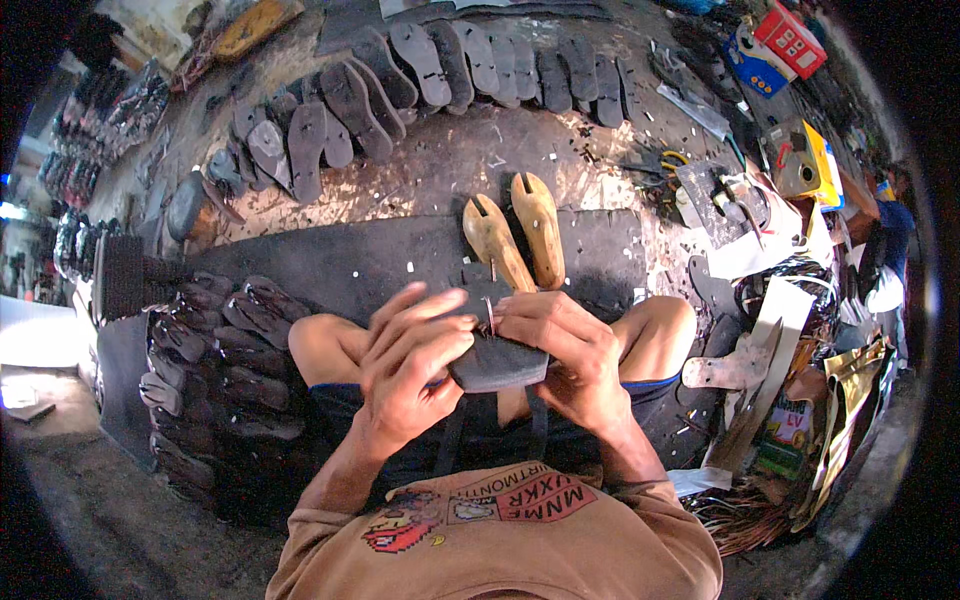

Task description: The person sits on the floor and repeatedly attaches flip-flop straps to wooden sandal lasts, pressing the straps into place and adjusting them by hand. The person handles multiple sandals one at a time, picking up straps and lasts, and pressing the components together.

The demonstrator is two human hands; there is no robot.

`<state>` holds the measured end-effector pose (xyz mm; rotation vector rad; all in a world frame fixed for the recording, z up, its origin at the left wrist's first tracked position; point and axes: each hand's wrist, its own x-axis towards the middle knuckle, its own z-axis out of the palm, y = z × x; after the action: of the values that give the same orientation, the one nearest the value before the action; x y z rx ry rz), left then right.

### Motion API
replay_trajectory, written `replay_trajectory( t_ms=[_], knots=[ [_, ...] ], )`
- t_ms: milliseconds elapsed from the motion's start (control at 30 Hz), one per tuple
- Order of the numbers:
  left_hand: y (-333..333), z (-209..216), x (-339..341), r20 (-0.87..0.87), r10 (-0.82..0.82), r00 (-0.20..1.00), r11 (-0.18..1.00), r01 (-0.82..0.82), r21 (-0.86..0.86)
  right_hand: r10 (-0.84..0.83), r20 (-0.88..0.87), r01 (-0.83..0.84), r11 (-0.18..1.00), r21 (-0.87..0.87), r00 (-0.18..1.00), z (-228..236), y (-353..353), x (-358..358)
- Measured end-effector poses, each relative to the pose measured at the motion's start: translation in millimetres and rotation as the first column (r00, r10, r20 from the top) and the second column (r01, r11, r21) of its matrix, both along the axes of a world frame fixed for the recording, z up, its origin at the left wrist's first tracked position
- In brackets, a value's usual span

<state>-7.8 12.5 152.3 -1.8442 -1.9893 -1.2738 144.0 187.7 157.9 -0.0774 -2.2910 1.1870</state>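
In front of my body, both hands are at a dark sandal sole (pixel 498 370) with its blunt end toward me. My left hand (pixel 412 365) grips its left side, thumb low and some fingers raised over the top, slightly blurred. On the other side my right hand (pixel 568 345) is closed around the sole's right edge. Its fingertips meet a thin upright strip (pixel 489 316) standing up from the sole; whether they pinch it is hard to tell. Just beyond my hands lie two wooden shoe lasts, a left one (pixel 492 236) and a right one (pixel 540 232), on a dark mat (pixel 380 262).
Rows of dark soles (pixel 352 105) curve across the far floor. Stacked dark sandals (pixel 255 365) lie by my left knee. To the right are yellow-handled scissors (pixel 674 160), a yellow box (pixel 820 165), a sole-shaped pale piece (pixel 728 368) and bundled strips (pixel 745 520).
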Motion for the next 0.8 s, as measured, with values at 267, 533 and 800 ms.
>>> replay_trajectory(
  t_ms=[267,533,800],
  knots=[
    [5,-31,7,0.413,-0.083,0.907,0.992,0.114,-0.053,-0.01,0.091,0.038,0.949,-0.314,0.996,-30,3,0],
    [22,-82,-83,0.976,-0.209,-0.062,0.978,-0.032,0.208,-0.629,0.184,0.638,0.77,0.015,0.755,-185,83,-46],
    [17,-112,-115,0.811,-0.532,-0.244,0.806,-0.44,0.396,-0.207,0.263,0.333,0.501,-0.798,0.942,-146,61,-13]
  ],
)
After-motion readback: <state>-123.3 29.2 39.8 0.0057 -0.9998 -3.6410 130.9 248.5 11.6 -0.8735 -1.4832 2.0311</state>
